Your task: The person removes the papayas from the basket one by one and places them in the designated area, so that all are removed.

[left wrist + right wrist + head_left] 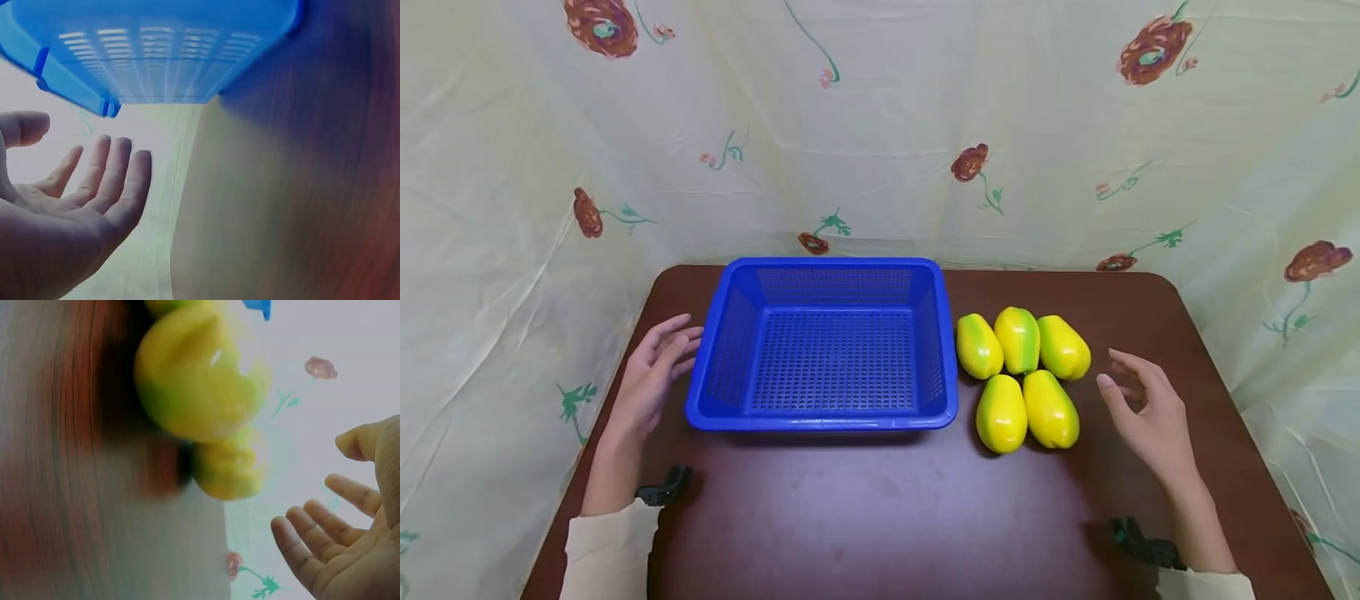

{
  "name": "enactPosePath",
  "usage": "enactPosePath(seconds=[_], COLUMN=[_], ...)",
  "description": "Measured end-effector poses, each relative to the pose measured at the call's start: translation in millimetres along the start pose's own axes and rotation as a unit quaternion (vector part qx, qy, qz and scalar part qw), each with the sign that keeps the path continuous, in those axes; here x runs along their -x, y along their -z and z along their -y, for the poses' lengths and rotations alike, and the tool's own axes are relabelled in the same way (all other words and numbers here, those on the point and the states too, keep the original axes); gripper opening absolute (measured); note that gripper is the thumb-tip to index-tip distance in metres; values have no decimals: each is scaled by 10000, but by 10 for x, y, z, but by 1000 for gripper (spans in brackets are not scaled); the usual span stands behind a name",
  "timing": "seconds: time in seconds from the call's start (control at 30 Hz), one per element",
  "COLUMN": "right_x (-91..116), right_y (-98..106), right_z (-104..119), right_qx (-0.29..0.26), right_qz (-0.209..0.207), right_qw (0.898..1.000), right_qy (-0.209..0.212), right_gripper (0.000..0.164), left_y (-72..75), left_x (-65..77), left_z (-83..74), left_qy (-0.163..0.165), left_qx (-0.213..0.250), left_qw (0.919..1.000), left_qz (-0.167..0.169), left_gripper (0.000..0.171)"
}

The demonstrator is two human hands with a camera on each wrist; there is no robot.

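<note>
A blue plastic basket (831, 423) with perforated walls and floor stands on the table, nothing inside it. My left hand (651, 371) is beside its left wall, fingers spread and relaxed, holding nothing; in the left wrist view the palm faces the basket's side (156, 53). Several shiny yellow-green papayas (1002, 414) lie grouped in two rows just right of the basket. To the right of them, my right hand (1150, 417) hovers with its fingers loosely bent and nothing in them. The right wrist view shows a papaya (200, 375) close up, apart from the fingers.
The dark brown table (850, 517) has rounded far corners. A pale curtain with printed flowers (880, 167) hangs behind it and along both sides. Each wrist wears a black strap, the left strap (664, 487) and the right strap (1146, 546).
</note>
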State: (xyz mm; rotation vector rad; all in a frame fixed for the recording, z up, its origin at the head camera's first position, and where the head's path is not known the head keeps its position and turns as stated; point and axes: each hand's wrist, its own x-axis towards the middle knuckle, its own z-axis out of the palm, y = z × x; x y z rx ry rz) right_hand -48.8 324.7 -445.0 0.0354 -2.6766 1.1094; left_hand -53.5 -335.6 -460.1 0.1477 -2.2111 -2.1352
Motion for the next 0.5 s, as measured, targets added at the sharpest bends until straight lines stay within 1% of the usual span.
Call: enactPosePath(seconds=[0.07,0.13,0.2,0.23,0.3,0.4,0.47,0.5], right_x=[-47,-98,-145,-164,-202,-248,-276,-289], right_y=[-4,-4,10,16,32,59,79,86], right_z=[-39,-82,-130,-148,-180,-212,-228,-236], right_qx=[28,49,46,34,9,99,214,282], right_qz=[-20,-26,-40,-36,-6,78,142,176], right_qw=[10000,9998,9996,9996,9996,9997,9995,9992], right_qy=[87,199,284,293,281,217,208,214], right_gripper=[46,46,46,46,46,46,47,48], left_y=[30,55,72,82,112,175,216,233], left_x=[25,46,60,65,81,101,111,115], left_z=[8,6,1,-6,-21,-63,-95,-116], left_qy=[-237,-435,-532,-562,-593,-733,-849,-903], left_qx=[-61,-590,-1241,-1606,-2342,-2945,-3204,-3286], left_qw=[9995,9967,9900,9845,9694,9523,9432,9400], left_qz=[-184,-335,-417,-431,-438,-321,-221,-175], left_gripper=[43,43,45,46,49,51,52,52])
